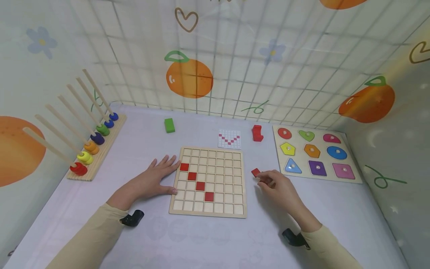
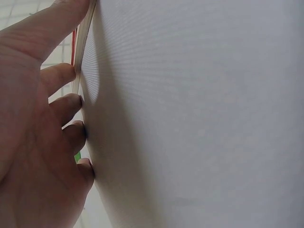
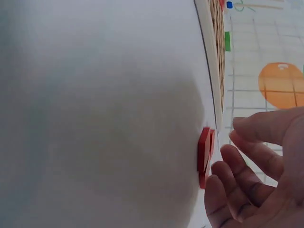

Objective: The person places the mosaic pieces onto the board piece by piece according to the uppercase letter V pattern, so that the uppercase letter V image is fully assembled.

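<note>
A square wooden grid board (image 1: pixel 208 213) lies on the table. Several red square tiles (image 1: pixel 200 186) sit in its cells, stepping diagonally down to the right. My left hand (image 1: pixel 156 179) rests spread on the table, thumb and fingertips at the board's left edge. To the right of the board, my right hand (image 1: pixel 277 186) hovers over the table with loosely bent fingers. One loose red tile (image 1: pixel 256 172) lies right at its fingertips. In the right wrist view, red pieces (image 3: pixel 204 152) lie on the table below the fingers (image 3: pixel 256 126), and nothing shows between thumb and index finger.
Behind the board is a small pattern card (image 1: pixel 229 139) with red squares. A red notched block (image 1: pixel 257 133) and a green block (image 1: pixel 169 125) stand at the back. To the left is a peg stand (image 1: pixel 111 140) with coloured rings; to the right, a shape puzzle board (image 1: pixel 302 172).
</note>
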`<move>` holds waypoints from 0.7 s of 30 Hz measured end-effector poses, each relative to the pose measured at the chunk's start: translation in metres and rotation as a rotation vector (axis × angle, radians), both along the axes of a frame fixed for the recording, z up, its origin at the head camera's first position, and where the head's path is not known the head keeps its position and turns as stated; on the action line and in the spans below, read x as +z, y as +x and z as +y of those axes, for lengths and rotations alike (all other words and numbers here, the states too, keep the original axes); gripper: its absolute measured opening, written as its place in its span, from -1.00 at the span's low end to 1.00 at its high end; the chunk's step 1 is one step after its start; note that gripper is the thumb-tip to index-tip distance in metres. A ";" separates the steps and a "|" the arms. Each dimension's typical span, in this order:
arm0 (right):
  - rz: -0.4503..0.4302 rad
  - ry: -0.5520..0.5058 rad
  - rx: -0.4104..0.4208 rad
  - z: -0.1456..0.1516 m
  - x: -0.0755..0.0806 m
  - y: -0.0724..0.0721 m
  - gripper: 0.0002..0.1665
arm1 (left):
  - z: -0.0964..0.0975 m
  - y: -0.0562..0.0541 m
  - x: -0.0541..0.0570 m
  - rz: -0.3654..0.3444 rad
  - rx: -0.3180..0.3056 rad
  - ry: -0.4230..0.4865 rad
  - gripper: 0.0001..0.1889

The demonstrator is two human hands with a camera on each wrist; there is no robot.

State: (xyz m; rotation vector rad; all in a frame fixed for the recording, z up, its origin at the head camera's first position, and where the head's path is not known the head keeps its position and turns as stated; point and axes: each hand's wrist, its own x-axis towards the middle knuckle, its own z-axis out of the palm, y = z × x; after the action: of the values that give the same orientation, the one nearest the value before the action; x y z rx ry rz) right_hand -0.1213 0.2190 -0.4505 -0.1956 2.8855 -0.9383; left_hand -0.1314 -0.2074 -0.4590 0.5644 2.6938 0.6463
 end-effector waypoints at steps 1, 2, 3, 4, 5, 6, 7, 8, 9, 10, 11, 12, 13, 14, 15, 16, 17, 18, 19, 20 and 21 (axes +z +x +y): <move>-0.003 0.004 -0.006 0.002 -0.001 0.000 -0.70 | 0.000 0.000 0.000 -0.001 0.000 0.001 0.09; -0.007 0.005 -0.011 0.003 -0.001 0.000 -0.69 | 0.000 0.000 0.000 -0.002 -0.001 0.002 0.09; -0.011 0.007 -0.017 0.005 -0.002 0.001 -0.68 | 0.000 0.000 0.000 -0.003 -0.002 0.002 0.09; -0.014 0.011 -0.020 0.006 -0.002 0.001 -0.68 | 0.000 0.000 0.000 -0.003 -0.002 0.002 0.09; -0.018 0.016 -0.024 0.008 -0.003 0.001 -0.67 | 0.000 0.000 0.000 -0.004 -0.002 0.003 0.09; -0.022 0.021 -0.027 0.009 -0.004 0.001 -0.67 | 0.000 0.000 0.000 -0.003 -0.003 0.002 0.09; -0.026 0.025 -0.030 0.010 -0.005 0.002 -0.67 | 0.000 0.000 -0.001 -0.003 -0.003 0.002 0.09; -0.029 0.026 -0.031 0.010 -0.005 0.002 -0.67 | -0.001 0.000 -0.001 -0.003 -0.003 0.002 0.09; -0.030 0.029 -0.032 0.010 -0.006 0.002 -0.67 | -0.001 0.000 -0.001 -0.002 -0.002 0.002 0.09; -0.029 0.030 -0.032 0.010 -0.007 0.002 -0.67 | -0.001 0.000 -0.001 -0.002 -0.001 0.001 0.09; -0.027 0.030 -0.032 0.010 -0.007 0.002 -0.67 | -0.001 0.000 -0.001 -0.001 0.000 0.001 0.09; -0.024 0.032 -0.031 0.010 -0.007 0.002 -0.67 | -0.001 0.000 -0.001 0.000 0.000 0.000 0.09; -0.022 0.033 -0.030 0.010 -0.008 0.002 -0.67 | -0.001 0.000 -0.001 0.000 0.001 0.000 0.09; -0.018 0.034 -0.029 0.010 -0.008 0.001 -0.67 | -0.001 0.000 -0.001 0.001 0.001 0.000 0.09; -0.016 0.038 -0.029 0.010 -0.009 0.001 -0.68 | -0.001 0.000 -0.001 0.003 0.001 -0.001 0.09; -0.016 0.040 -0.028 0.010 -0.009 0.001 -0.68 | -0.001 0.000 -0.001 0.003 0.001 -0.001 0.09; -0.018 0.042 -0.028 0.010 -0.009 0.001 -0.67 | -0.001 0.000 -0.001 0.004 0.000 -0.002 0.08; -0.021 0.045 -0.028 0.010 -0.010 0.001 -0.67 | -0.001 0.000 -0.001 0.005 0.000 -0.002 0.08; -0.025 0.046 -0.030 0.010 -0.010 0.001 -0.66 | -0.001 0.000 -0.002 0.006 -0.001 -0.003 0.08; -0.029 0.049 -0.031 0.009 -0.010 0.001 -0.65 | -0.001 0.000 -0.002 0.006 -0.001 -0.003 0.08; -0.034 0.051 -0.033 0.009 -0.010 0.001 -0.65 | -0.001 0.000 -0.002 0.007 -0.001 -0.003 0.08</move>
State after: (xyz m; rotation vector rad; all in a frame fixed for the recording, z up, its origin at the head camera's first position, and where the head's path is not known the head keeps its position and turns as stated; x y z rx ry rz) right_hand -0.1208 0.2284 -0.4604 -0.1267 2.8859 -0.8637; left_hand -0.1317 -0.2081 -0.4609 0.5683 2.7001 0.6411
